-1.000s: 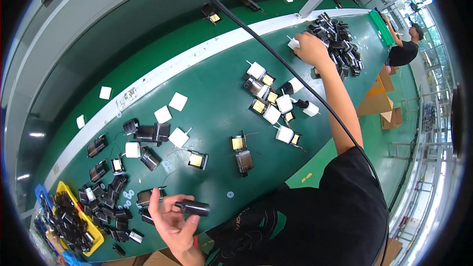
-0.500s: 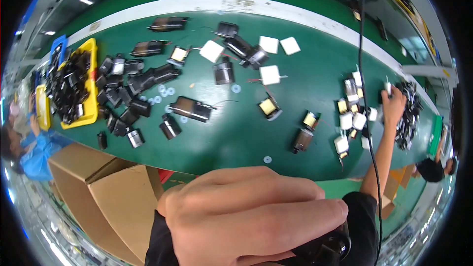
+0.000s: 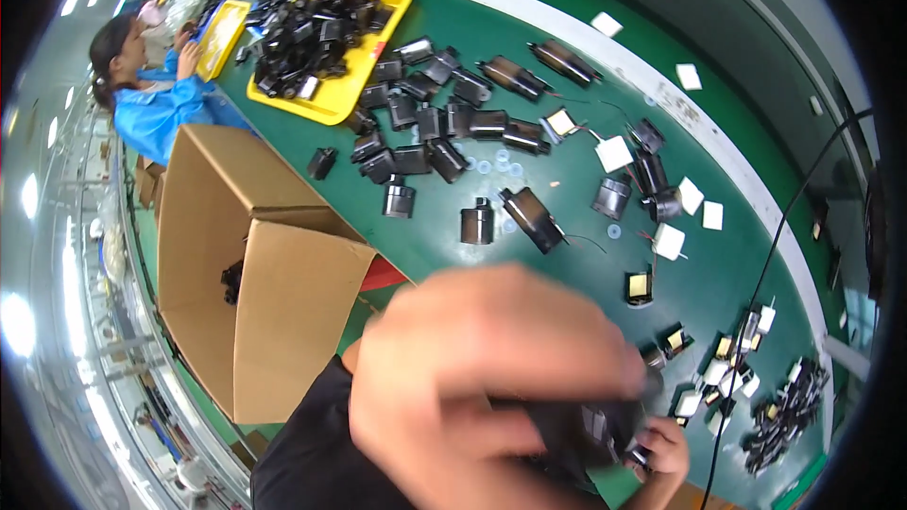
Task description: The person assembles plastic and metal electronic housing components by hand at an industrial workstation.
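My left hand (image 3: 491, 368), smeared by motion, looms large and close at the lower middle. Its bent fingers close around a dark glossy part (image 3: 597, 427), which the fingers partly cover. Just right of that part is my right hand (image 3: 667, 451), fingers curled in at the part's edge; whether it also pinches a small piece is hidden. Beyond the hands, on the green table (image 3: 430, 217), lie loose black casings (image 3: 477, 222) and longer dark translucent bodies with thin wires (image 3: 534, 217). White square pads (image 3: 669, 242) are scattered to the right.
A yellow tray (image 3: 397, 14) heaped with black parts stands far left. An open cardboard box (image 3: 298, 331) sits against the table's near edge. A black cable (image 3: 770, 260) hangs on the right, near a black pile (image 3: 784, 416). A person in blue (image 3: 156, 118) works at far left.
My right hand has come back from the black pile at the far right to beside my left hand. The view has swung left, bringing the yellow tray and the box further in.
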`<state>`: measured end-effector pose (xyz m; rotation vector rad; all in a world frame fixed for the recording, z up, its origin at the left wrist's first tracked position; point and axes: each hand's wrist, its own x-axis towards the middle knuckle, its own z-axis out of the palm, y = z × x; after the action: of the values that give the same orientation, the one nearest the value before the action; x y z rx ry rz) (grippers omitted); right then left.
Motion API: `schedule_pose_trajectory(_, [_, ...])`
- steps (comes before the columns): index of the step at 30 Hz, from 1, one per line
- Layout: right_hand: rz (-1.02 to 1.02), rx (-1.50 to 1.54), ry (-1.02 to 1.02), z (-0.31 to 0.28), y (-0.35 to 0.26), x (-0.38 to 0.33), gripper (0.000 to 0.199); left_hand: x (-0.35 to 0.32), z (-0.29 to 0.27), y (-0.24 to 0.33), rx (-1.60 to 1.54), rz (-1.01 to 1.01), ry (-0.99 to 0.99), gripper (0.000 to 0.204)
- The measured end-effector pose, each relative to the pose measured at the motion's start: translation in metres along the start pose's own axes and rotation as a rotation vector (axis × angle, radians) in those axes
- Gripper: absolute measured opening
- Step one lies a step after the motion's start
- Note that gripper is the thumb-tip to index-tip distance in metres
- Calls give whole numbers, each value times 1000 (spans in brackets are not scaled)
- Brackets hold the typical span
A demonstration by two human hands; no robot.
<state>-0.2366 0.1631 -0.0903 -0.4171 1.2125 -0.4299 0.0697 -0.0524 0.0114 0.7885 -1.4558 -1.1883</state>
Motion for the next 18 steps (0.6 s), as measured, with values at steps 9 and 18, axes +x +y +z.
schedule_pose_trajectory(9, [-814, 266, 6, 113, -122, 104, 31, -11, -19, -104, -1635, -613, 193, 39])
schedule_pose_trajectory(18, [-1111, -202, 321, 113, -164, 112, 37, -6, 12, -105, -1346, -602, 172, 36])
